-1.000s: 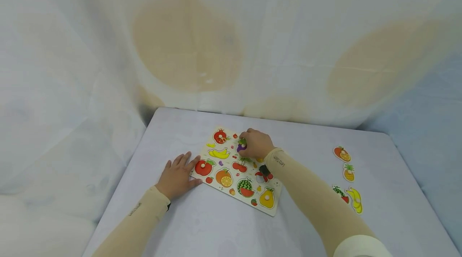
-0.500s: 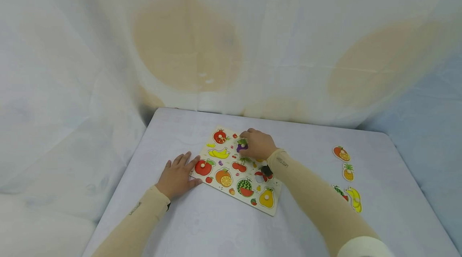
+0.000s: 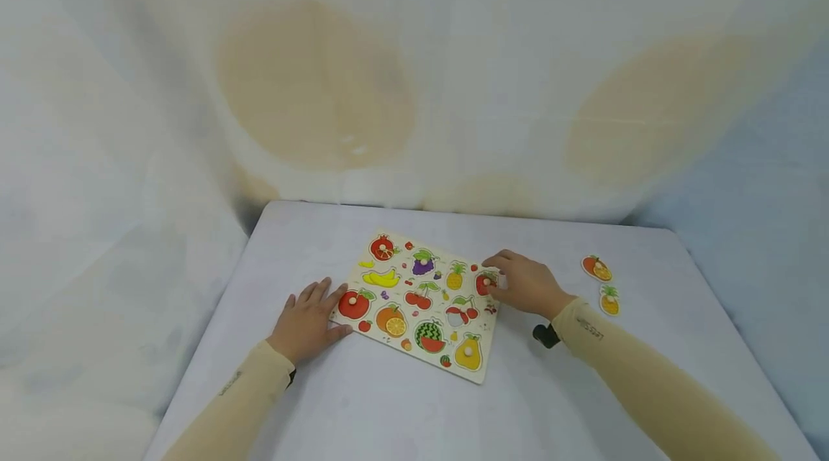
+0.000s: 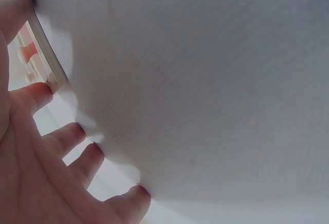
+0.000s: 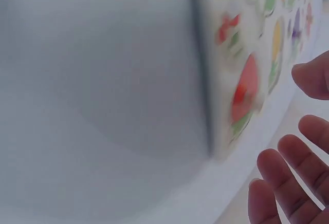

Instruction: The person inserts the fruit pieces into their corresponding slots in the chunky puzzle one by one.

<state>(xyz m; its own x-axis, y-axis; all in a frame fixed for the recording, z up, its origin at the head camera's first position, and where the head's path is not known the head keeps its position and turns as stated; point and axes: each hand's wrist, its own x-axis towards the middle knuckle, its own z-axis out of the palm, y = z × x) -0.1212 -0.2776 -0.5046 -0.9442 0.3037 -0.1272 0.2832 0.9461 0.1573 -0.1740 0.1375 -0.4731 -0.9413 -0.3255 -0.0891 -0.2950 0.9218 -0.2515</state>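
Observation:
A fruit knob puzzle board point(image 3: 414, 373) lies tilted on the table. My left hand point(image 3: 303, 324) rests at its left corner, fingers spread, the thumb and a finger touching the edge beside the apple piece point(image 3: 355, 304). At the right corner my right hand point(image 3: 531, 285) hovers near the strawberry piece point(image 3: 486, 284). In the right wrist view its fingers point(image 5: 295, 157) are apart with nothing between them. The grape piece point(image 3: 424, 263), pomegranate piece point(image 3: 383, 249) and pear piece point(image 3: 468, 353) sit in the board with their knobs showing.
On the right of the white-covered table point(image 3: 388, 425) lie a loose orange piece point(image 3: 596, 269) and pineapple piece point(image 3: 609, 300). My right sleeve point(image 3: 648, 375) crosses the area in front of them. A pale curtain point(image 3: 479, 87) hangs behind the table's back edge.
My right hand has left the grape piece and moved right to the strawberry corner. The right forearm now hides the loose banana and watermelon pieces. My left hand stays on the board's corner.

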